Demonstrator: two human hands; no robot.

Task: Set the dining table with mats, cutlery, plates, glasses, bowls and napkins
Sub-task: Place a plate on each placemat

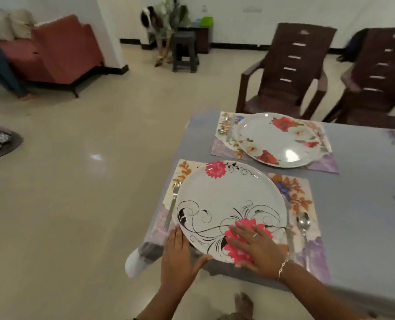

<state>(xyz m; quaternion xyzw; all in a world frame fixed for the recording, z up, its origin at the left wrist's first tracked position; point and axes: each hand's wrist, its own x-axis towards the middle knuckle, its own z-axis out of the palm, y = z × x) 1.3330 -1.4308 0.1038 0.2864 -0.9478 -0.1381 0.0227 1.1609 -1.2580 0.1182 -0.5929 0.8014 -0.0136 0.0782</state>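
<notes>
The left hand (177, 252), fingers straight, braced the plate (226, 199) at its rim. The right hand (253, 247) pressed flat, fingers spread, probably centring it.

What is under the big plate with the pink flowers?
A flowery mat lies under the plate; its edges stick out at the sides. The plate covers the mat's middle, so whatever else might be there cannot be seen.

One wide-angle view from the person's head looks forward and down, close above the near corner of the grey rectangular tabletop (353, 192). Pale tiled floor (76, 181) spreads to the left, with brown plastic chairs (289, 72) beyond.
</notes>
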